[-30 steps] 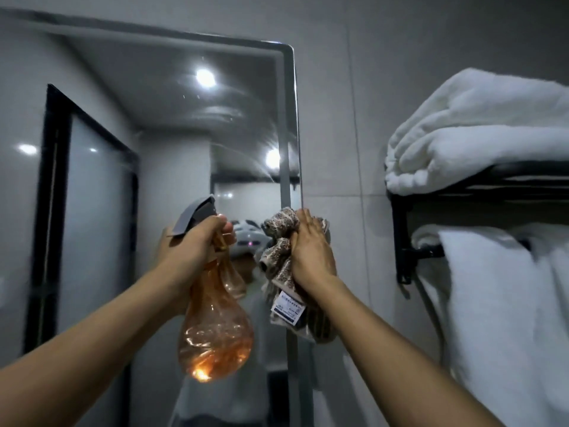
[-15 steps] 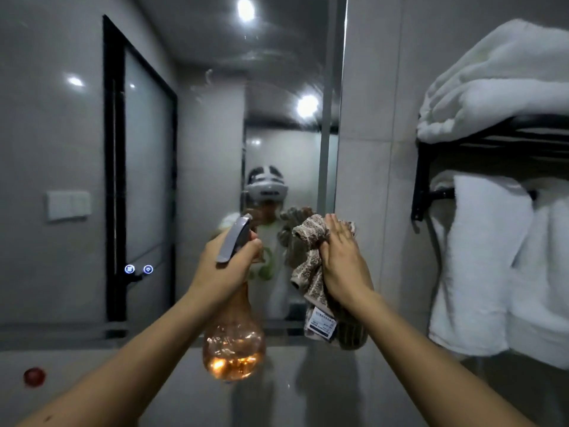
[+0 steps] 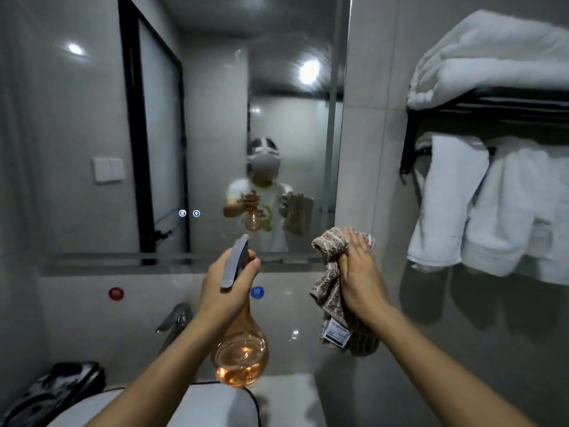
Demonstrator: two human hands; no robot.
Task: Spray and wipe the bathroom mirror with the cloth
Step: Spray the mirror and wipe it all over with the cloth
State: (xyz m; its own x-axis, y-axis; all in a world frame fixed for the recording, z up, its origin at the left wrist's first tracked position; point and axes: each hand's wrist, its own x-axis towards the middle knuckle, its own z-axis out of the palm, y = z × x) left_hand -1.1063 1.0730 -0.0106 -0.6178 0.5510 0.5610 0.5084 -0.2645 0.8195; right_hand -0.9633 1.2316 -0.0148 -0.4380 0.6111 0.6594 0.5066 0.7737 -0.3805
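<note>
Before the mirror, at chest height, your left hand wraps the neck of a spray bottle, fingers curled tight around it with the grey trigger head rising above the knuckles. Its body is clear, amber-tinted and bulb-shaped, a little orange liquid pooled at the bottom. Its long axis runs near upright and the nozzle points up and forward toward the glass. Your right hand holds the cloth, palm flat against it and fingers straight and pressed together, pointing up. That cloth is a nubbly brown-and-cream weave, bunched at the top and hanging long below your wrist, with a white label near its lower end. It sits at the mirror's lower right corner, over the grey tile wall; whether it touches glass, you cannot tell. Thick white towels lie folded on a black rack to the right. Compared with half a second ago, both hands sit lower against the mirror, and a chrome faucet and white basin have come into sight.
</note>
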